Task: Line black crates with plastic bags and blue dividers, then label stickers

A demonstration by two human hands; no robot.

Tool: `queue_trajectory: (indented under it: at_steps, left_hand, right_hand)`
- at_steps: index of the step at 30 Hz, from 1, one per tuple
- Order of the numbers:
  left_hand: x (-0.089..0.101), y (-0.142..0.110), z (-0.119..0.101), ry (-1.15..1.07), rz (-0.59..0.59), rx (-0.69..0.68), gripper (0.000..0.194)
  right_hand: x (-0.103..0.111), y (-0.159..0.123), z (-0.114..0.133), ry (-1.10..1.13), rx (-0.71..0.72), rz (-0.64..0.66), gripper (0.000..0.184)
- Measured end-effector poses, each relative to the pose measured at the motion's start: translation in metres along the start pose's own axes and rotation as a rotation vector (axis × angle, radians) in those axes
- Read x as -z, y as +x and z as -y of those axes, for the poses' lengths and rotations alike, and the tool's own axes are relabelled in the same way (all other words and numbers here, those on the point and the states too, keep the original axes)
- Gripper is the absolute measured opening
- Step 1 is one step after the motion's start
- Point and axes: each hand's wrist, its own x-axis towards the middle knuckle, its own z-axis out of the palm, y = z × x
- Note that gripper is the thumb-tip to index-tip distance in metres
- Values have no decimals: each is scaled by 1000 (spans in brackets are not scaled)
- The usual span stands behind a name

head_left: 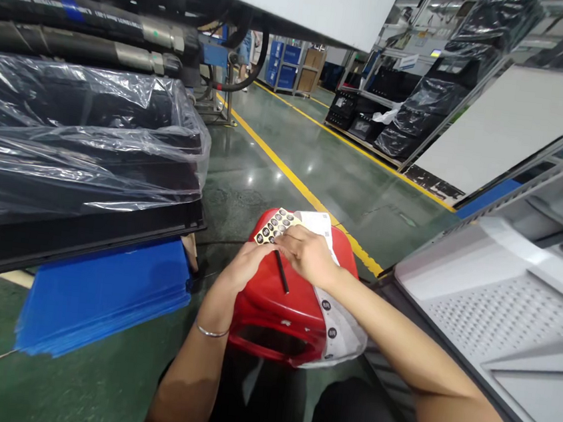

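A sheet of round black stickers point(270, 228) on yellowish backing lies over the far left part of a red plastic stool point(262, 296). My left hand point(248, 264) is closed at the sheet's near edge, its fingertips meeting those of my other hand. Bent over the sheet, my right hand point(307, 254) has its fingers curled in a pinch; what is between them is hidden. A thin black stick point(282, 273), perhaps a pen, points toward me from between the hands. White paper point(337, 324) with round black labels drapes over the stool's right side, below my right forearm.
Blue sheets point(106, 293) are stacked on the floor at left, below black panels wrapped in clear plastic point(88, 137). Thick hoses point(81, 15) run above them. A pale grey moulded panel point(498, 301) stands close at right. Racks with black parts point(387, 108) stand beyond the yellow floor line point(286, 168).
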Motion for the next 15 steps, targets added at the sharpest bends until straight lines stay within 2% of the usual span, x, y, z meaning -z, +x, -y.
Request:
queue_trajectory:
  at_steps: [4,7,9,12,15]
  left_hand:
    - [-13,1,2,-24,-161,9,16]
    - [-24,3,1,-163,-279,84,13]
    - [-28,5,-1,-290,-353,120,14]
    - [-27,8,-6,-442,-461,87,17]
    - [-21,10,-9,-488,-482,32,16]
  right_hand:
    - [1,-4,0,-1,50,-3,29]
    - [-1,-7,-5,189,8,-6,24]
    - [-1,-11,-15,440,-142,-40,22]
    - [-1,-23,-42,729,-483,-86,33]
    - [-2,-40,-66,846,-737,10,45]
